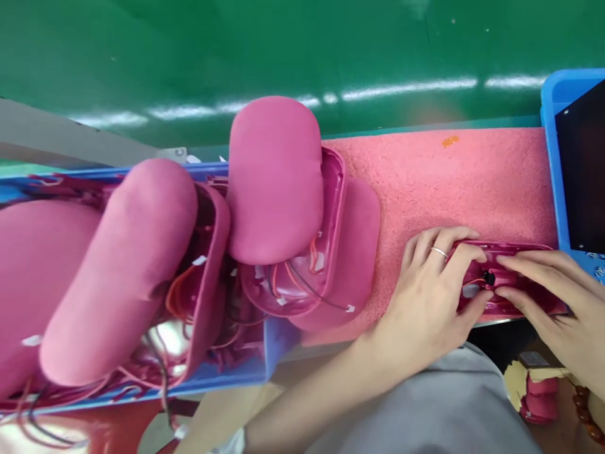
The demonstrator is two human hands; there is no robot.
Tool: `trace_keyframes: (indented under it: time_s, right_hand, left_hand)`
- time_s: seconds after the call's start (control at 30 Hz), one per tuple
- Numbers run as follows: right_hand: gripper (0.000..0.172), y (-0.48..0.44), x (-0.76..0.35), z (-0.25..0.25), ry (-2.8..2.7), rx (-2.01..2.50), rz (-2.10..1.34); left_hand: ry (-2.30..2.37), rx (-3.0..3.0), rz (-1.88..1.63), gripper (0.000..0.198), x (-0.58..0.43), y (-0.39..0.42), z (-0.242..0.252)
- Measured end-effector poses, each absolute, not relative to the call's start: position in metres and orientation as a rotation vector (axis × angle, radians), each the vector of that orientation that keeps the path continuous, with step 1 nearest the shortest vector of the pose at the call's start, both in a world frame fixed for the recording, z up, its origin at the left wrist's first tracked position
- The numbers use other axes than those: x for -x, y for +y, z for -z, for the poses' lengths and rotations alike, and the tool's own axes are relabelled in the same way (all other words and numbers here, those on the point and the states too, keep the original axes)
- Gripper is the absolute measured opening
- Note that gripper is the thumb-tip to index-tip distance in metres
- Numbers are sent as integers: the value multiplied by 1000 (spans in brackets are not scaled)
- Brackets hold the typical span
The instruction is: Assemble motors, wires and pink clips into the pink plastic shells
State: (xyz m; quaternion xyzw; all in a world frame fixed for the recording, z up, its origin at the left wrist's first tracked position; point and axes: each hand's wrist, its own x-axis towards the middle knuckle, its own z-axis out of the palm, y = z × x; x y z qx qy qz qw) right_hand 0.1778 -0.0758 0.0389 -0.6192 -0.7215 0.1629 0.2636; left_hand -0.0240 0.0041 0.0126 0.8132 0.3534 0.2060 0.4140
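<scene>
A magenta plastic housing [508,304] lies on the pink mat by the near edge, with its hollow inside facing up. Inside it sit a small black part [489,278] and thin wires. My left hand [432,290], wearing a ring, is curled over the housing's left end, thumb and index finger inside near the black part. From the right, my right hand [562,293] grips the housing, its index finger and thumb on either side of the inner parts. The fingers partly hide the inside.
A blue crate [271,353] on the left overflows with magenta padded pieces [276,180] and wired shells. One stack leans onto the pink mat [454,183]. A blue tray [555,164] with a black panel [586,170] stands at right. A green wall [302,50] runs behind.
</scene>
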Motion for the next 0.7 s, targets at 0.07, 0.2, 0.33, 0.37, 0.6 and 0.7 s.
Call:
trace_keyframes:
  time_s: [0.07, 0.2, 0.33, 0.37, 0.6, 0.7]
  right_hand:
    - [18, -74, -178, -41, -2035, 1609, -420]
    - [18, -70, -179, -48, -2163, 1563, -399]
    - [15, -67, -179, -55, -2284, 1546, -311]
    - [16, -67, -179, -57, -2332, 1531, -291]
    - [27, -70, -183, -63, -2483, 1529, -353]
    - [22, -68, -181, -64, -2519, 1522, -373]
  left_hand:
    - [886, -2056, -534, 26, 24, 4, -11]
    - [876, -2067, -564, 22, 22, 5, -10]
    - [878, -2069, -567, 21, 21, 5, -10]
    - [878, -2071, -568, 20, 21, 5, -10]
    - [905, -2083, -576, 16, 21, 4, -11]
    - [900, -2074, -575, 16, 21, 4, -10]
